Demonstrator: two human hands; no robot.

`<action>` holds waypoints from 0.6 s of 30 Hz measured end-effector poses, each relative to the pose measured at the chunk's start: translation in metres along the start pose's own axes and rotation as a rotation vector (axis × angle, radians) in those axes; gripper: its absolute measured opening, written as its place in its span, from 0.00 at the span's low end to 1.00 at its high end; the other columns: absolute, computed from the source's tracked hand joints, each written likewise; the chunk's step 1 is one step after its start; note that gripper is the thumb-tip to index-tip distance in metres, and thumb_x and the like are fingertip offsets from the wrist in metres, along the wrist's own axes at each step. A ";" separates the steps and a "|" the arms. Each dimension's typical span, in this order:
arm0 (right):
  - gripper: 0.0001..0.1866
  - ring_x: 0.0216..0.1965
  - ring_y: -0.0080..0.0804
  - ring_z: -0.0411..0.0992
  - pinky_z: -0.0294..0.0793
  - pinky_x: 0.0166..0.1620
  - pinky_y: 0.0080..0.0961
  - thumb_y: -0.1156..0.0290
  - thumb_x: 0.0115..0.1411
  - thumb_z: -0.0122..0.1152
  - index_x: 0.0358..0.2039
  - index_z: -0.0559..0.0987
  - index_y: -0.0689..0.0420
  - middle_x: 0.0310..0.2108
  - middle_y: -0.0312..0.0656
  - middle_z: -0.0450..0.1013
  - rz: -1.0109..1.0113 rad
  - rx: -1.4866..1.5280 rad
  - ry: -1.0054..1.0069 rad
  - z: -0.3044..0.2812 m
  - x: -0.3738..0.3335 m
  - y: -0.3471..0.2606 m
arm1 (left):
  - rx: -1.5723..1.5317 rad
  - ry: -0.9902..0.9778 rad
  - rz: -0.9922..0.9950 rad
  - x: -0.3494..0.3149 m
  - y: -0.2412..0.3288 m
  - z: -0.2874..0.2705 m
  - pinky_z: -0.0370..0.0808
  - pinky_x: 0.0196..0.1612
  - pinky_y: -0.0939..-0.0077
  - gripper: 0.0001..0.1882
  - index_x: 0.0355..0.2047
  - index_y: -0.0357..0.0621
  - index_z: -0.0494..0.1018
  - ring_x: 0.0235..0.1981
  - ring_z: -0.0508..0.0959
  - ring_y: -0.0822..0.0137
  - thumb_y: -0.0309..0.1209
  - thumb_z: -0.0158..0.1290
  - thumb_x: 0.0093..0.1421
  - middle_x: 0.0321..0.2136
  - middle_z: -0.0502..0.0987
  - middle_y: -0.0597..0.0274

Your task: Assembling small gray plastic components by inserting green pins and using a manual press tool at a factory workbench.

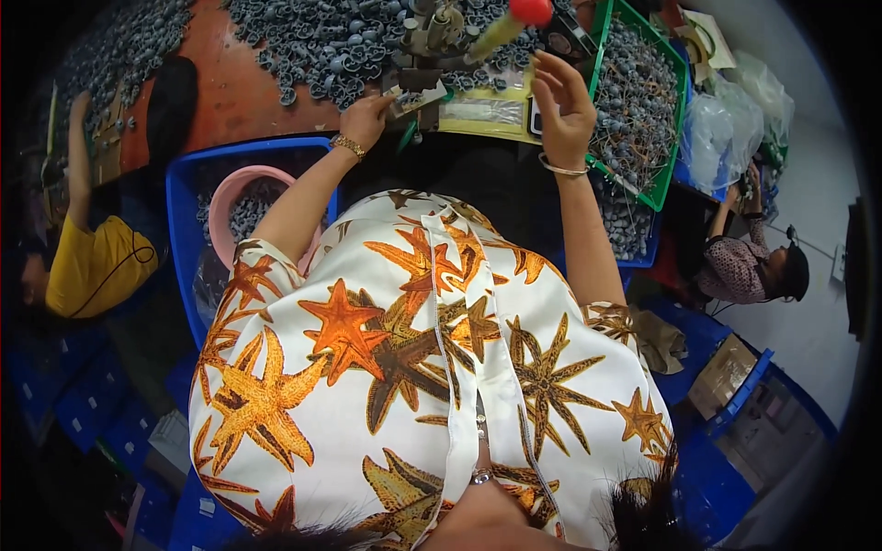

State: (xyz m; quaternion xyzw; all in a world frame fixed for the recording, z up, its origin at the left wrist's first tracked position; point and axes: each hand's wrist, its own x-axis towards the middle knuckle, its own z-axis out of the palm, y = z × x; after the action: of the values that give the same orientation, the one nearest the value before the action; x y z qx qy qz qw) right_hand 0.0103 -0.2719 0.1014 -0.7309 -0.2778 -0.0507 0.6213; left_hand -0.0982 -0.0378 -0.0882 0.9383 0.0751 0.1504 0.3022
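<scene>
My left hand (366,121) is at the table's front edge, fingers pinched together beside a small metal hand press (434,41). Whatever lies between those fingertips is too small to make out. A pale metal plate (418,99) sits just right of them, at the foot of the press. My right hand (566,112) is raised with its fingers apart and curved, holding nothing. It is below and right of the press's lever (496,37), which has a yellowish grip and a red ball knob (531,10). The hand does not touch the lever.
Loose grey plastic parts (322,50) are heaped on the reddish table (220,73). A green crate (684,101) of wired grey parts stands at right. At left, a blue bin (175,211) holds a pink tub (220,207). Co-workers sit at left (101,266) and right (740,262).
</scene>
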 end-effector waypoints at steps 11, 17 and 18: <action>0.08 0.28 0.19 0.70 0.70 0.32 0.14 0.74 0.53 0.56 0.34 0.75 0.62 0.27 0.36 0.72 0.645 -0.047 0.168 -0.060 -0.127 0.107 | 0.233 -0.159 0.282 0.011 -0.009 -0.003 0.70 0.23 0.66 0.17 0.39 0.51 0.71 0.25 0.74 0.58 0.24 0.45 0.47 0.21 0.73 0.57; 0.08 0.25 0.20 0.70 0.70 0.29 0.15 0.73 0.53 0.56 0.33 0.75 0.62 0.25 0.36 0.72 0.688 0.067 0.268 -0.083 -0.106 0.120 | 0.212 -0.152 0.229 0.003 -0.008 -0.009 0.70 0.23 0.64 0.18 0.41 0.52 0.71 0.23 0.74 0.56 0.25 0.47 0.47 0.21 0.73 0.56; 0.08 0.24 0.20 0.70 0.70 0.28 0.15 0.73 0.53 0.56 0.33 0.75 0.62 0.25 0.36 0.72 0.652 0.066 0.279 -0.089 -0.097 0.122 | 0.234 -0.190 0.143 0.002 -0.007 -0.011 0.70 0.23 0.63 0.17 0.40 0.52 0.71 0.23 0.74 0.54 0.26 0.47 0.48 0.20 0.72 0.56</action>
State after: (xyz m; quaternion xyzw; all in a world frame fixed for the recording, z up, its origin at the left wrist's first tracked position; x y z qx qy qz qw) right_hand 0.0102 -0.3975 -0.0272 -0.7468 0.0559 0.0599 0.6600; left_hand -0.1001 -0.0254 -0.0837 0.9800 -0.0038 0.0725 0.1851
